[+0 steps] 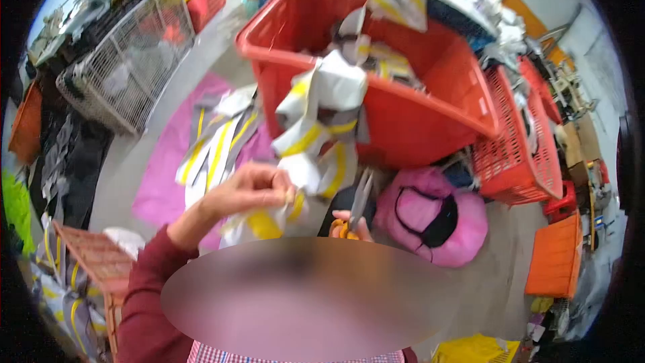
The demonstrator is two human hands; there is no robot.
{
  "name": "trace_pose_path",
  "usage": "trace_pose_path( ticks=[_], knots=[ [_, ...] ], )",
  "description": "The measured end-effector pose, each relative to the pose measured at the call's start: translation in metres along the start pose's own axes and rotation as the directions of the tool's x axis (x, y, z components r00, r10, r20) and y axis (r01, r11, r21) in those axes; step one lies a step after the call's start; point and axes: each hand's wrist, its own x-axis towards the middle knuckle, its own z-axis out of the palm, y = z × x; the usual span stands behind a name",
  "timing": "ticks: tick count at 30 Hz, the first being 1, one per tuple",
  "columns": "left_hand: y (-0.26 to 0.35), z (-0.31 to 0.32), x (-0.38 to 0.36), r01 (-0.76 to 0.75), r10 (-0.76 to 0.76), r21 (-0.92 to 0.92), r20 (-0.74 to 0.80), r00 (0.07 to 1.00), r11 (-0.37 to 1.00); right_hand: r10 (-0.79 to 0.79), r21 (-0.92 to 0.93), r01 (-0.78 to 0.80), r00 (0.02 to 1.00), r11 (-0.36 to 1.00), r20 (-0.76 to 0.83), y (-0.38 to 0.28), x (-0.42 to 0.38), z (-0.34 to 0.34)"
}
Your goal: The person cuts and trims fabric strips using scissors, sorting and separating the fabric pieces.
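Note:
My left hand (245, 191) is closed in a pinch on a white fabric strip with yellow bands (302, 138). From there the strip hangs in folds and runs up over the rim of a large red tub (416, 114). More of the same striped fabric (386, 60) lies inside the tub and over its far edge. In my right hand (356, 228) is a pair of scissors (361, 198) with orange handles, blades pointing up and away from me. The blades are beside the strip, apart from it. A blurred patch hides part of my right hand and my lap.
A pink sheet (158, 181) on the floor carries several striped pieces (222, 144). Right of the scissors sits a pink cushion (463, 228) with a black strap. Red baskets (500, 148), an orange crate (554, 255) and a grey wire crate (134, 60) stand around.

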Motion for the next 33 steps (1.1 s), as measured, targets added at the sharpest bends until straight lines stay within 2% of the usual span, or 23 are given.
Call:
trace_pose_path(
  ticks=[1,2,3,5,6,8,9,10,11,13,15,17,18,19,21,25,26,28,31,33],
  knots=[
    [0.005,0.005,-0.001,-0.010,0.012,-0.059,0.031,0.999,0.998,-0.175,-0.359,0.148,0.984,0.921,-0.045,0.009,0.006,-0.004],
    [0.013,0.014,0.000,-0.004,0.015,-0.173,0.065,0.998,0.985,-0.187,-0.521,0.146,0.982,0.841,-0.027,-0.007,0.009,0.002],
    [0.022,0.021,0.000,0.024,-0.005,-0.189,0.104,0.995,0.982,-0.219,-0.518,0.187,0.976,0.835,-0.001,-0.005,0.013,0.004],
    [0.033,0.038,0.001,0.043,0.003,-0.268,0.172,0.985,0.963,-0.325,-0.350,0.325,0.944,0.878,0.063,0.002,0.018,0.010],
    [0.038,0.043,0.004,0.043,0.005,-0.263,0.176,0.984,0.964,-0.247,-0.237,0.253,0.967,0.938,0.057,0.009,0.014,0.011],
    [0.044,0.049,0.007,-0.129,0.186,-0.372,0.121,0.975,0.919,-0.260,-0.235,0.277,0.960,0.932,0.103,0.009,0.014,0.014],
    [0.045,0.048,0.006,-0.120,0.177,-0.377,0.121,0.977,0.918,-0.264,-0.231,0.293,0.953,0.928,0.149,0.010,0.012,0.015],
    [0.046,0.046,0.006,-0.174,0.234,-0.443,0.084,0.969,0.880,-0.319,-0.247,0.343,0.938,0.906,0.133,0.012,0.013,0.018],
    [0.045,0.043,0.003,-0.220,0.275,-0.509,0.035,0.961,0.832,-0.290,-0.241,0.311,0.950,0.919,0.119,0.012,0.015,0.020],
    [0.042,0.039,-0.006,-0.257,0.250,-0.454,-0.077,0.965,0.853,-0.310,-0.295,0.284,0.949,0.912,-0.048,0.014,0.020,0.018],
    [0.039,0.030,-0.020,-0.253,0.204,-0.456,-0.155,0.967,0.853,-0.195,-0.341,0.154,0.977,0.927,-0.090,0.027,0.023,0.010],
    [0.036,0.026,-0.030,-0.268,0.168,-0.502,-0.237,0.957,0.822,-0.184,-0.468,0.158,0.983,0.870,-0.011,0.022,0.029,0.016],
    [0.032,0.023,-0.036,-0.268,0.141,-0.502,-0.277,0.951,0.822,-0.209,-0.382,0.207,0.977,0.901,0.035,0.033,0.034,0.023],
    [0.031,0.024,-0.041,-0.264,0.124,-0.502,-0.295,0.947,0.823,-0.197,-0.436,0.222,0.975,0.872,0.103,0.029,0.037,0.031],
    [0.034,0.022,-0.043,-0.265,0.103,-0.507,-0.325,0.940,0.820,-0.100,-0.297,0.154,0.977,0.942,0.189,0.043,0.046,0.044],
    [0.037,0.009,-0.058,-0.240,0.088,-0.556,-0.285,0.955,0.796,-0.068,-0.372,0.138,0.978,0.918,0.196,0.056,0.056,0.066],
    [0.036,0.004,-0.063,-0.256,0.097,-0.544,-0.304,0.948,0.799,-0.179,-0.396,0.246,0.964,0.884,0.199,0.054,0.060,0.072],
    [0.034,-0.007,-0.074,-0.087,0.033,-0.526,-0.111,0.993,0.846,-0.368,-0.379,0.431,0.901,0.819,0.229,0.055,0.068,0.082],
    [0.038,-0.013,-0.086,0.030,-0.029,-0.412,0.010,1.000,0.911,-0.312,-0.263,0.400,0.895,0.878,0.320,0.058,0.071,0.080],
    [0.049,-0.031,-0.099,0.121,-0.154,-0.287,-0.098,0.983,0.950,-0.284,-0.349,0.363,0.923,0.864,0.258,0.060,0.064,0.071]
  ],
)
